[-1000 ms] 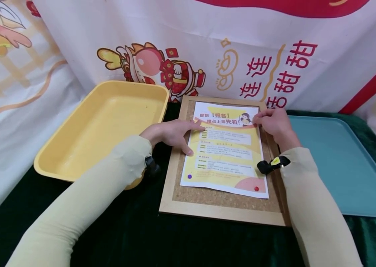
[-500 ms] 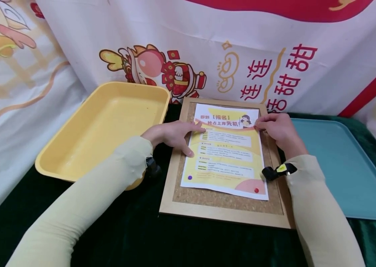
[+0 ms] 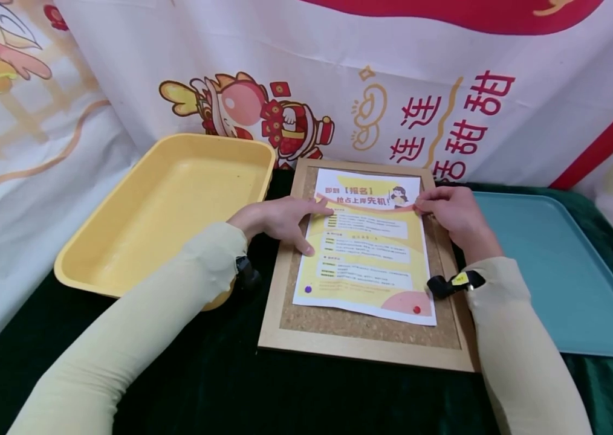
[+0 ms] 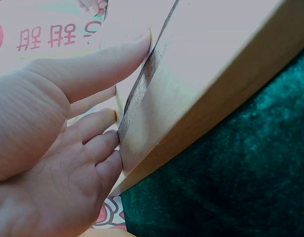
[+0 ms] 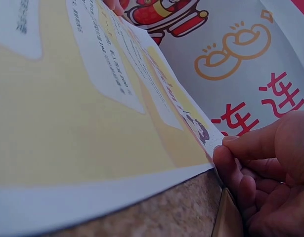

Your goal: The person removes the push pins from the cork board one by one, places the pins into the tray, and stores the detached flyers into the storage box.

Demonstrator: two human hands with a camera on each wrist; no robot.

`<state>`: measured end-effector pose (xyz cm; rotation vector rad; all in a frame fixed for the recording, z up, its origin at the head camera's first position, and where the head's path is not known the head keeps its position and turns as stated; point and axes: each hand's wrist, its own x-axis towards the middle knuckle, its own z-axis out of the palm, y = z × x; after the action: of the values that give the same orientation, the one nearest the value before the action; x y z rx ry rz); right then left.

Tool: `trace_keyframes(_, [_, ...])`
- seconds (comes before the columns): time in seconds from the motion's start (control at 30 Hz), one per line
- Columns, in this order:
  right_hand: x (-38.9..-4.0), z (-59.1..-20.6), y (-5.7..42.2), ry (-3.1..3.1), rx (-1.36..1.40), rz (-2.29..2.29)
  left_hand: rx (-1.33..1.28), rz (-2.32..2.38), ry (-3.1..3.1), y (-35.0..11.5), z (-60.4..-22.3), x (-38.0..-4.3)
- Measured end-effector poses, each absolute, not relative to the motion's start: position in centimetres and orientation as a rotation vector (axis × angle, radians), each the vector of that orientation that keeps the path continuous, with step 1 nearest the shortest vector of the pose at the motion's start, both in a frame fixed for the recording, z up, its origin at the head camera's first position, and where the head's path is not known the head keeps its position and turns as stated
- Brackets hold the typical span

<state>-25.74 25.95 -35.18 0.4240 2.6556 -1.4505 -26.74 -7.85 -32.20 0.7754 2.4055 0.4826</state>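
A yellow printed flyer (image 3: pixel 363 241) lies on a cork board (image 3: pixel 372 329) with a wooden frame (image 3: pixel 339 349). Its lower corners carry a purple pushpin (image 3: pixel 308 289) at left and a red pushpin (image 3: pixel 417 310) at right. My left hand (image 3: pixel 282 222) rests on the flyer's upper left side, thumb and fingers spread and fairly straight; in the left wrist view, the thumb (image 4: pixel 112 66) touches the paper's edge. With thumb and forefinger, my right hand (image 3: pixel 456 214) pinches the flyer's right edge near the top, as the right wrist view shows at the fingertips (image 5: pixel 231 143).
A yellow plastic tray (image 3: pixel 69 275) stands left of the board, partly behind my left forearm. A blue-green tray (image 3: pixel 567 272) lies to the right, near my right forearm. Dark green velvet cloth (image 3: pixel 203 374) covers the table. A printed white curtain (image 3: pixel 295 42) hangs behind.
My right hand has shifted slightly down and to the right along the flyer's edge, and its wrist has moved right. The left hand and flyer stay almost in place.
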Motion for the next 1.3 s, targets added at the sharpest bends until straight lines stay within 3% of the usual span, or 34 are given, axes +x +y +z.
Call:
trace_keyframes(0.73, [-25.5, -35.0, 26.0, 2.649, 0.464, -1.578, 0.784, 0.476, 2.409, -8.1, -32.1, -26.7])
trace_keyframes(1.3, [-24.8, -33.6, 30.4, 2.645, 0.592, -1.643, 0.786, 0.483, 2.404, -8.0, -32.2, -26.8])
